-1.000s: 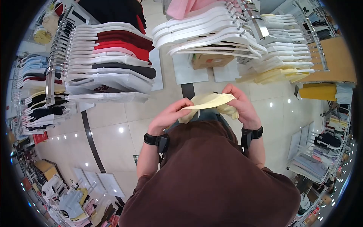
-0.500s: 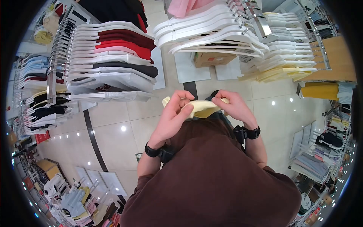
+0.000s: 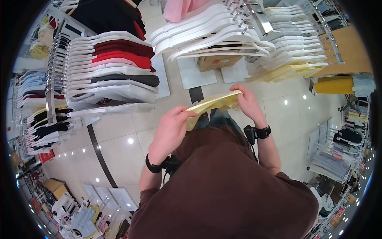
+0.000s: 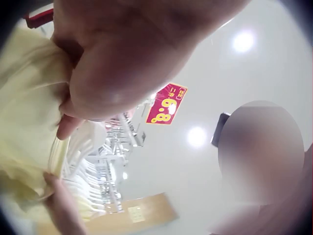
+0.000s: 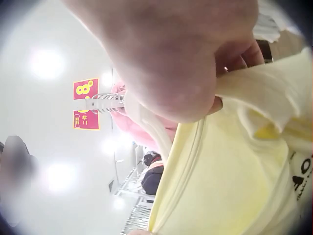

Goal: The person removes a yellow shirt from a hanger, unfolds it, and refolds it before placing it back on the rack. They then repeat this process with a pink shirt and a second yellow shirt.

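A pale yellow garment [image 3: 213, 104] is stretched between both hands in front of the body. Its near-left end is pinched by the left hand [image 3: 170, 133], whose thumb and fingers close on the edge. The right hand [image 3: 250, 104] grips the upper right end of the same edge. In the left wrist view the yellow cloth [image 4: 29, 107] hangs at the left, with a hemmed edge between the hands. The right wrist view shows the cloth [image 5: 220, 171] spread below the right hand [image 5: 171, 58], dark lettering at its right side.
White hangers [image 3: 211, 32] hang on a rack ahead, above a cardboard box [image 3: 219, 62]. To the left stands a rail of red, grey and white clothes [image 3: 119, 55]. Yellow and white garments [image 3: 296, 59] hang at right. Display boards [image 3: 111, 197] lie low at the left.
The garment, bunched between close hands half a second ago, is now stretched with its edge drawn out. The hands have moved apart, the right one upward, the left one slightly left and down.
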A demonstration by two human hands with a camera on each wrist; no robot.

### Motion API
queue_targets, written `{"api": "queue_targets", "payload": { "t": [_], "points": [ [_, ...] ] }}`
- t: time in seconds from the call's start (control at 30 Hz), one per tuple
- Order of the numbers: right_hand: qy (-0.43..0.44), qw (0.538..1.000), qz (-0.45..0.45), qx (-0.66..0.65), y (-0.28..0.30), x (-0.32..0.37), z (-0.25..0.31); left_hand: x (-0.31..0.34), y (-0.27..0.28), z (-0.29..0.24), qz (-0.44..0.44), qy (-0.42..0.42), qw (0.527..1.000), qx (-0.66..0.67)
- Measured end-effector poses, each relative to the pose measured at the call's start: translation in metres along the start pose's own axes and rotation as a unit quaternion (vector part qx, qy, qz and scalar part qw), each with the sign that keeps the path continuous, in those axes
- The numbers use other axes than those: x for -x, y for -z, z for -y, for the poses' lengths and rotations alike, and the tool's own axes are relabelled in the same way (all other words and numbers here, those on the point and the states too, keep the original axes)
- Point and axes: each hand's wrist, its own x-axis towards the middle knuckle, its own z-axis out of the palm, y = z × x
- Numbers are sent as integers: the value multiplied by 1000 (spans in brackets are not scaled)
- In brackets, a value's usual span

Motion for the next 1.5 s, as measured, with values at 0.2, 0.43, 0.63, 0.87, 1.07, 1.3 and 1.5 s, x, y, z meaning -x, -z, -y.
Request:
{"api": "queue_targets", "payload": {
  "t": [0.2,0.43,0.63,0.87,1.07,1.3,1.5],
  "points": [
    [-20,988,-11,151,24,6,-22,0,-30,52,-79,51,976,-199],
    [35,979,203,10,58,17,35,-6,-32,131,-120,58,935,-330],
    [67,953,272,115,85,9,41,-29,-19,136,-161,139,925,-314],
    [-27,933,200,297,112,-11,-29,-66,-20,126,-175,154,942,-240],
    [-78,965,27,250,119,-35,-86,-92,-38,120,-173,231,957,-24],
    [-197,929,-180,-255,89,-74,-119,-123,-60,92,-255,254,743,565],
    [-239,794,-75,-554,112,-104,-88,-159,-40,52,-288,294,689,596]
  ]
}}
